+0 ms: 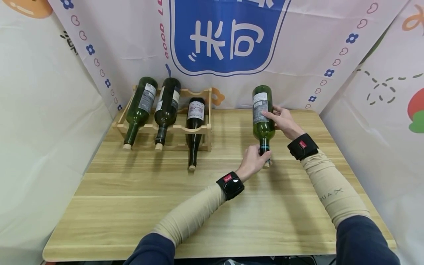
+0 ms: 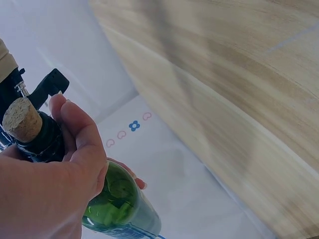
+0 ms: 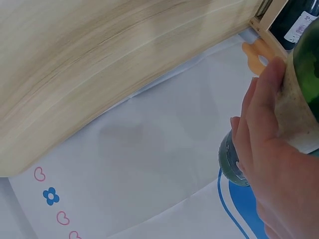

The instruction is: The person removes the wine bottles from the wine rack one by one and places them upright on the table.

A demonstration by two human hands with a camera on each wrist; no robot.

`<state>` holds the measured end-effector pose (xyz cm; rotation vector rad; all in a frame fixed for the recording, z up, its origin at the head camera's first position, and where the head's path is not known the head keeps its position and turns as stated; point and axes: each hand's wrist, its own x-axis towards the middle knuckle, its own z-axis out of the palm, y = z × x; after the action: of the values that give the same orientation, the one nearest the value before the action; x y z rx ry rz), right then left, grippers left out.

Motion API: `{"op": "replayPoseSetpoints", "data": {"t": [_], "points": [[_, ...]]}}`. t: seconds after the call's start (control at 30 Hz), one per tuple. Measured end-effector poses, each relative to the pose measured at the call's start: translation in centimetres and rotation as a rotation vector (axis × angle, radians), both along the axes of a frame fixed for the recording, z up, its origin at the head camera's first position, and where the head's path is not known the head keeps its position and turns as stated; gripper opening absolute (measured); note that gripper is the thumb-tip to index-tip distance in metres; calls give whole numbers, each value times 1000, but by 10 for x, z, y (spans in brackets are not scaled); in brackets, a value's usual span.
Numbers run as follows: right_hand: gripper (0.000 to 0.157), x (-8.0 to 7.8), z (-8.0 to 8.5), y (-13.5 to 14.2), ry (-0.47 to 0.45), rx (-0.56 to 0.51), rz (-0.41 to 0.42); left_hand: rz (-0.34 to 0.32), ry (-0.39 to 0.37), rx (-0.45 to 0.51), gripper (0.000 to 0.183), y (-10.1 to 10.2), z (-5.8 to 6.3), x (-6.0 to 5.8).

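A green wine bottle [image 1: 261,129] is held between both hands over the right side of the table, base towards the back wall and corked neck towards the person. My left hand [image 1: 252,162] grips it by the neck; in the left wrist view the fingers curl round just below the cork [image 2: 22,119]. On the right side of the bottle's body, my right hand [image 1: 285,122] holds it, thumb across the label. The right wrist view shows that hand's fingers [image 3: 271,94] along the glass.
At the back left stands a wooden wine rack [image 1: 208,127]. In it lie a green bottle [image 1: 137,110], a dark bottle [image 1: 168,110] and a slimmer dark bottle [image 1: 195,119], corks facing the person. A printed cloth [image 1: 139,44] hangs behind the wooden table [image 1: 132,209].
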<state>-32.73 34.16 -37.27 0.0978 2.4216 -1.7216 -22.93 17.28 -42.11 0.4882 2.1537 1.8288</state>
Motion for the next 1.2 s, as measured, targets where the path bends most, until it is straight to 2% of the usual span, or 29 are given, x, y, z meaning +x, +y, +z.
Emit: {"op": "replayPoseSetpoints", "data": {"t": [0.43,0.87,1.2], "points": [[88,-1,-6,6,-15,-10,-23,9,39,-58,15,5,-5,0],[87,0,-6,12,-18,10,-11,3,18,-27,15,12,-6,0],[85,3,-4,18,-17,13,-3,6,16,-42,16,19,-7,1]]}}
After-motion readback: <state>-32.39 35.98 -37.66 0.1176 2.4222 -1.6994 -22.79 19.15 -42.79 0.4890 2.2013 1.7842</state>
